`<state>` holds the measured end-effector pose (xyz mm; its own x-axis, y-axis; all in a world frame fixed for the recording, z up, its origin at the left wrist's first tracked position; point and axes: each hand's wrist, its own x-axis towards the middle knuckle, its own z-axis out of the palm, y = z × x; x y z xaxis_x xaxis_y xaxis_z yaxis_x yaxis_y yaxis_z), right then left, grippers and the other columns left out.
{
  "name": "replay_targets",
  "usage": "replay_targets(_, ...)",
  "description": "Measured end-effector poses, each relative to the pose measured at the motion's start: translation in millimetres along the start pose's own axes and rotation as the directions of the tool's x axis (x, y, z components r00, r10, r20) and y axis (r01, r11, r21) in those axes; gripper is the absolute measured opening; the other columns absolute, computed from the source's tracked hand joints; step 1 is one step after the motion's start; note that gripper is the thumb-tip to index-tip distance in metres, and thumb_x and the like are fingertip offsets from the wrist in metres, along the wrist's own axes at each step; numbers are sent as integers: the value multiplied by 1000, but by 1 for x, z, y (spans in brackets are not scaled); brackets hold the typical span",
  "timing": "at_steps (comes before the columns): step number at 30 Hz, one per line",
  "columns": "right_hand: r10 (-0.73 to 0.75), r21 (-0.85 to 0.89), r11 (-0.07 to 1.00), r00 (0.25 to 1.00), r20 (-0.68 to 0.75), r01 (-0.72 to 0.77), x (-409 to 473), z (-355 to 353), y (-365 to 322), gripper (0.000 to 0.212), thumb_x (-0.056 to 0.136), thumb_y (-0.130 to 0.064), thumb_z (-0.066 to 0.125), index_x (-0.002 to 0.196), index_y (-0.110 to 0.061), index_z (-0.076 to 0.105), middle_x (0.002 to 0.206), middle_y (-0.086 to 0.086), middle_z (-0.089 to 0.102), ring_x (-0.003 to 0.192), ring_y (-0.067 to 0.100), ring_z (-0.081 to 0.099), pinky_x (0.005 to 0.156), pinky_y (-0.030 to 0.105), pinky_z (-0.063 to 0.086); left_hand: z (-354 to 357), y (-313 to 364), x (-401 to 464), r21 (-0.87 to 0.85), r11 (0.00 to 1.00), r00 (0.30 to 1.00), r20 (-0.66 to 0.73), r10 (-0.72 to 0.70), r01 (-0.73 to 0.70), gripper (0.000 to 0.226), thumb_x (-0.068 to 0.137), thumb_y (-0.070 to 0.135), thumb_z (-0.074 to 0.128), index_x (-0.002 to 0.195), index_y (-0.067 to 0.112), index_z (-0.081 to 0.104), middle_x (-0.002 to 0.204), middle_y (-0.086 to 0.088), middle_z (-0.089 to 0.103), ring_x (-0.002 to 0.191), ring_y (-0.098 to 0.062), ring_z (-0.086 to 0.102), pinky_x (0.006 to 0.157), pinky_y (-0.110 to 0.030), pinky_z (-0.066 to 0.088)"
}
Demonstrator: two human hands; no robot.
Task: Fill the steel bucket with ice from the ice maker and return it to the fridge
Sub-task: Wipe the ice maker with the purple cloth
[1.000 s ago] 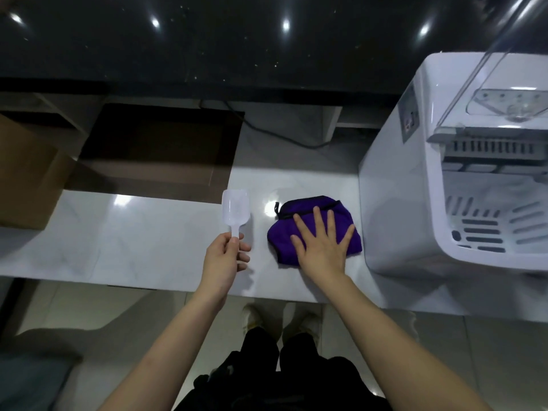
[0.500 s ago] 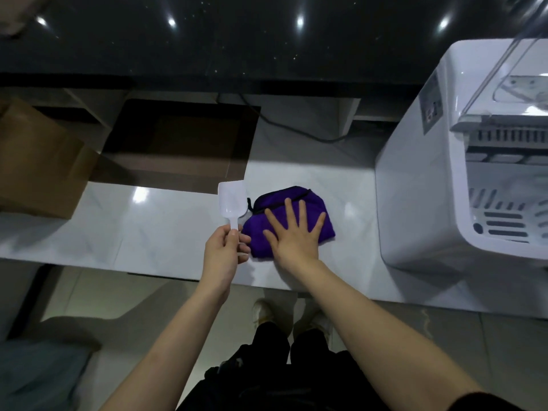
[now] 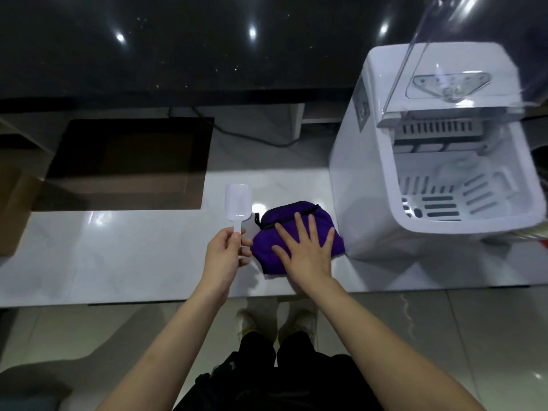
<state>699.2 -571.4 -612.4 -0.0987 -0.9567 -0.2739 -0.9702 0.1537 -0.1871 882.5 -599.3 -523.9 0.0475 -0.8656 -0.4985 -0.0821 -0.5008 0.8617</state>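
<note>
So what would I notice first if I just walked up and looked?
Probably the big white ice maker on the right of the counter, its clear lid up. Next, the purple cloth beside it, with the right hand pressed flat on it. Just left of that, the left hand holds a small white scoop.

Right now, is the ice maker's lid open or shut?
Open. The ice maker's clear lid is tipped up above it, and the slotted basket inside is exposed from above. No ice visible in it.
</note>
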Motion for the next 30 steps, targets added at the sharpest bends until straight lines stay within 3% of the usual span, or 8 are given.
replay_targets(12,69,-7,998,990,124,-68,66,-29,-3,64,102,-73,15,162,-53,5,176,1,-9,160,36,-12,116,78,-4,-2,-7,-22,22,1000,998,-53,-16,17,23,109,13,42,116,6,62,90,-10,65,66,-13,55,61,-26,51)
replay_targets(30,-72,-25,997,995,68,74,-12,-6,2,68,100,-75,21,162,-48,14,176,2,-1,161,35,-6,118,75,-5,16,-26,-67,-76,997,989,-146,-11,0,23,110,11,41,106,7,63,86,-8,64,66,-16,54,59,-26,50)
